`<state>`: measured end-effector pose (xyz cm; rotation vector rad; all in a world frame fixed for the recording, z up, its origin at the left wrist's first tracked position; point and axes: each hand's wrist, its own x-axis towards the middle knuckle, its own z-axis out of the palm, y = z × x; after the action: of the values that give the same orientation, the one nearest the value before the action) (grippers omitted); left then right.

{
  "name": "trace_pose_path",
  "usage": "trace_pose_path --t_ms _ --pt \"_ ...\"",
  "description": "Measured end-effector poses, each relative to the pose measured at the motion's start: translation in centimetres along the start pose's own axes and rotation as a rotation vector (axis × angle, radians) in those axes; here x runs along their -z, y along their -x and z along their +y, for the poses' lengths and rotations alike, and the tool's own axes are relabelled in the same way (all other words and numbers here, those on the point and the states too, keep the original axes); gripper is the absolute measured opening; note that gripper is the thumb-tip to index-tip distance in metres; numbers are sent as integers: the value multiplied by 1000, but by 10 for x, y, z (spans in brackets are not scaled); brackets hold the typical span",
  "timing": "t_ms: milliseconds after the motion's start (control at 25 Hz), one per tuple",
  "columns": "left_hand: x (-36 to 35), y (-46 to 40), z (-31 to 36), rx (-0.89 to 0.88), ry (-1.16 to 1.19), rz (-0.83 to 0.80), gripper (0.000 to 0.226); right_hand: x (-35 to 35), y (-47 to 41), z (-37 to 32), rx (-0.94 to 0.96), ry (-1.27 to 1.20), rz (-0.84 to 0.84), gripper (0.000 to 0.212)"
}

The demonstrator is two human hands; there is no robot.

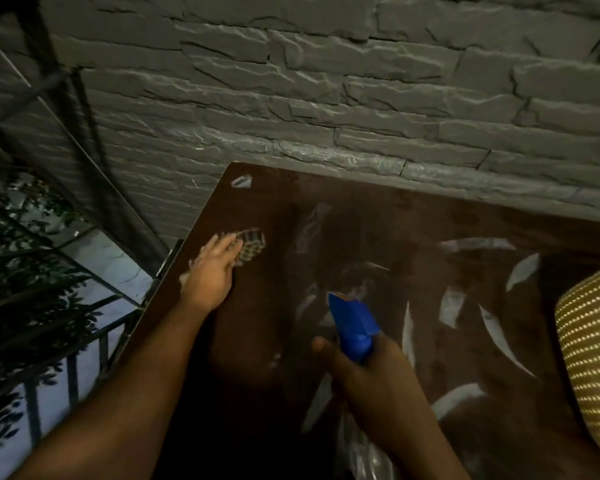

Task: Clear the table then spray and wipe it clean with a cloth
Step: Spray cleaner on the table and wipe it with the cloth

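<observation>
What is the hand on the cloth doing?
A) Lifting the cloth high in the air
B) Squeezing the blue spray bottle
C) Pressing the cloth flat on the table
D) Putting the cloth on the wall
C: the left hand lies with straight fingers on the checked cloth, which is flat on the brown table; the right hand grips the blue spray bottle.

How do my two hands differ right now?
The left hand lies flat with straight fingers on the checked cloth near the table edge; the right hand curls around the blue spray bottle, raised above the tabletop. Both reach over the table.
</observation>
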<state>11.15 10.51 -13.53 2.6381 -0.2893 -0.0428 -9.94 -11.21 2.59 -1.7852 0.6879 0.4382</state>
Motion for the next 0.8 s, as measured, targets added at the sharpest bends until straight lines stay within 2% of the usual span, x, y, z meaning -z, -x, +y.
trace_pose_path --t_ms 80,200,280,360,440,560,680,760,800 --pt "-16 -20 43 -38 -2 -31 49 7 -7 5 11 -29 14 33" --pt "-27 56 50 -226 7 -126 56 23 -13 11 18 -27 27 29" --pt "-15 98 35 -161 33 -86 61 30 -16 8 -12 -35 7 28" --pt "-6 75 23 -29 31 -18 60 33 -26 1 -14 -49 -5 29" --pt "-11 8 23 81 9 25 52 32 -38 -11 -2 -54 -18 30" --pt "-19 -82 40 75 -8 14 48 29 -57 -29 -18 -48 -5 29" --pt "-24 -47 33 -64 -52 -83 56 28 -78 -46 -24 -12 18 32" --pt "-10 -5 -1 -112 -90 -69 61 27 -90 -56 -38 -10 38 41" --pt "0 -11 -21 -103 -54 -44 59 27 -96 -59 -36 -15 48 44"
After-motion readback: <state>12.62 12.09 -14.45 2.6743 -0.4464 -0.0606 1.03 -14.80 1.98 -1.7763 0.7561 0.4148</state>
